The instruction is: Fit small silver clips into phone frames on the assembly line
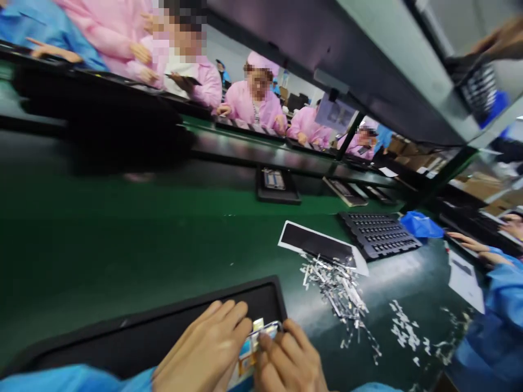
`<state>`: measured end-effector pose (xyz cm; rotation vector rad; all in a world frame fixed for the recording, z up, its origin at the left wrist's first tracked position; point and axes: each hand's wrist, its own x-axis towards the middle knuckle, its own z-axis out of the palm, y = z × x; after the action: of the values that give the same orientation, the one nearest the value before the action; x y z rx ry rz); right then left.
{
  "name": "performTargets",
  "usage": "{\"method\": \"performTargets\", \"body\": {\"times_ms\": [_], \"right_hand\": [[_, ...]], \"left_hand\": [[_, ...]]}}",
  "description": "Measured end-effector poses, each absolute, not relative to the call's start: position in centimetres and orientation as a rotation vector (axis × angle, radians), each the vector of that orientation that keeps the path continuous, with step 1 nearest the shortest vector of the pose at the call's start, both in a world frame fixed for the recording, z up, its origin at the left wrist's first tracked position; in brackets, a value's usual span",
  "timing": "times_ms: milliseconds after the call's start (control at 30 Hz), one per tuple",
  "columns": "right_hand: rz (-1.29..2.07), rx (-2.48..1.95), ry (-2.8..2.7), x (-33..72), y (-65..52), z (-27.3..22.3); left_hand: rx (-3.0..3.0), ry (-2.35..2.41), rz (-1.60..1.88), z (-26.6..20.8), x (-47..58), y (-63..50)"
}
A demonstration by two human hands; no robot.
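Pinching a small part (pixel 261 337) between fingertips, left hand (pixel 206 348) and right hand (pixel 288 359) hold it steady over the black tray (pixel 163 326), scrap strips (pixel 337 288) lying just beyond the right fingers.

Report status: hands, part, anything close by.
Left hand and right hand both pinch a small device over the black tray. Heap of metal strips just right, apart.

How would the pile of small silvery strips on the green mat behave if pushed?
The pile of small silvery strips looks loose and thin, so a push would probably scatter it rather than slide it whole. Pieces seem light; strays already lie apart on the green mat. Picking up single ones likely needs fingertips.
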<state>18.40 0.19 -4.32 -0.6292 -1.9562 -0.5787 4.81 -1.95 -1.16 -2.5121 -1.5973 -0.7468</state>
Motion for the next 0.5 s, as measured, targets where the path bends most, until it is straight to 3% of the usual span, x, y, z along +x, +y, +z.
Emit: {"method": "performTargets", "body": {"times_ms": [233, 500], "right_hand": [[-0.258, -0.622, -2.298, 20.5, -0.7, -2.4], [-0.153, -0.676, -2.457, 21.1, -0.8, -1.7]], "left_hand": [[-2.873, -1.928, -0.441, 1.3, 5.1, -1.4], [-2.949, -2.09, -0.455, 2.3, 4.7, -0.6]]}}
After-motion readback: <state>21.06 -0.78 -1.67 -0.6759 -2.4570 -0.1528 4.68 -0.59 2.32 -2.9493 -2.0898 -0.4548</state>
